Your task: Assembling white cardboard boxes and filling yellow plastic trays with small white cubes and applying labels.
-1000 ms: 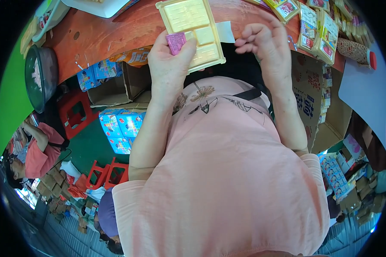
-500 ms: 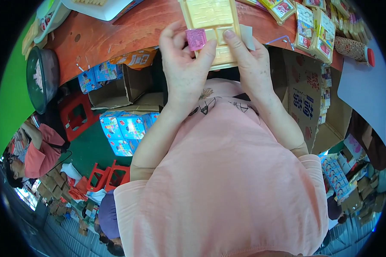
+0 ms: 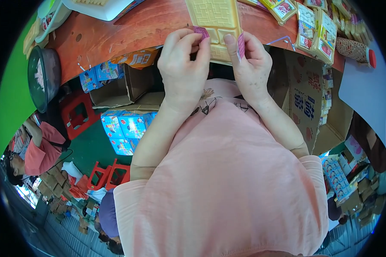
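At the table's near edge lies a pale yellow moulded plastic tray (image 3: 213, 19) with raised block-patterned compartments; its top runs out of the picture. My left hand (image 3: 182, 64) is closed at the tray's lower left, thumb and fingertips pinching a small magenta patterned piece (image 3: 201, 31), seen partly from the side. My right hand (image 3: 254, 66) is beside the tray's lower right corner. Between its thumb and curled fingers stands a thin magenta patterned card (image 3: 241, 45). The thumb tip overlaps the tray; whether it presses on it I cannot tell.
Several filled yellow packs (image 3: 321, 34) lie at the right, near a red-capped jar (image 3: 356, 51). A white tray (image 3: 101, 9) is at the far left, a dark bowl (image 3: 43, 79) below it. Cartons (image 3: 302, 94) and blue boxes (image 3: 126, 128) stand below the table.
Both hands have shifted off the tray, which now sits slightly further right. The magenta piece in my left hand has tilted. The card in my right hand has turned from its white side to magenta.
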A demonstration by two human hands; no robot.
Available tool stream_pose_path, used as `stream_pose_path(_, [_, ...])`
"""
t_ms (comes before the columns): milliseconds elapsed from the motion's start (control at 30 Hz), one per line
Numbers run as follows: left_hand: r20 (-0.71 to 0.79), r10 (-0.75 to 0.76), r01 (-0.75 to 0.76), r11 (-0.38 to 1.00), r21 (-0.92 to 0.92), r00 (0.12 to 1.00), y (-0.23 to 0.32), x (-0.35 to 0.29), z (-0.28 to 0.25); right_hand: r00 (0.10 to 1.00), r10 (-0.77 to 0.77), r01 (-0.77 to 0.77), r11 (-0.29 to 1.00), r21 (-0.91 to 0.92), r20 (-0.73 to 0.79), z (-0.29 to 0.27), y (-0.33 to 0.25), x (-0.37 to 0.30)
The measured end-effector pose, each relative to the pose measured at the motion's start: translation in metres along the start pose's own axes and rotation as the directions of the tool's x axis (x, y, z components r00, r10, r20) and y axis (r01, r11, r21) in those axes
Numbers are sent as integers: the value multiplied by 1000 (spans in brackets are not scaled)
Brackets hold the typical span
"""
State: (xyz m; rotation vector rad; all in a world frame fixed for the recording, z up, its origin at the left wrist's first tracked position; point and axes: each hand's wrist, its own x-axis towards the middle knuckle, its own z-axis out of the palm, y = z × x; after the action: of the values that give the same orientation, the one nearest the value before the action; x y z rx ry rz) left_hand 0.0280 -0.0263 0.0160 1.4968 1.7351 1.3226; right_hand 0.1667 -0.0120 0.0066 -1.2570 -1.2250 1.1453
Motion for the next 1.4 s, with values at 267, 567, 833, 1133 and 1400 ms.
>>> stream_pose_path(267, [67, 517, -483, 735, 477, 853, -1, 3, 1, 1000, 10, -10, 1000, -1, -26, 3, 2, 0])
stream_pose_path(567, [91, -372, 356, 746, -562, 924, 15, -7, -8, 986, 168, -168, 982, 81, 13, 2, 6, 4])
stream_pose_path(833, [-49, 315, -305, 940, 152, 948, -7, -14, 5, 948, 286, -285, 958, -30, 140, 5, -2, 1])
stream_pose_path(1133, [138, 537, -540, 731, 418, 832, -15, -7, -1, 925, 324, -352, 927, 129, 200, 6, 0, 3])
stream_pose_path(1400, [103, 503, -513, 832, 209, 858, -15, -7, 0, 893, 409, -441, 878, 187, 187, -7, 2, 13])
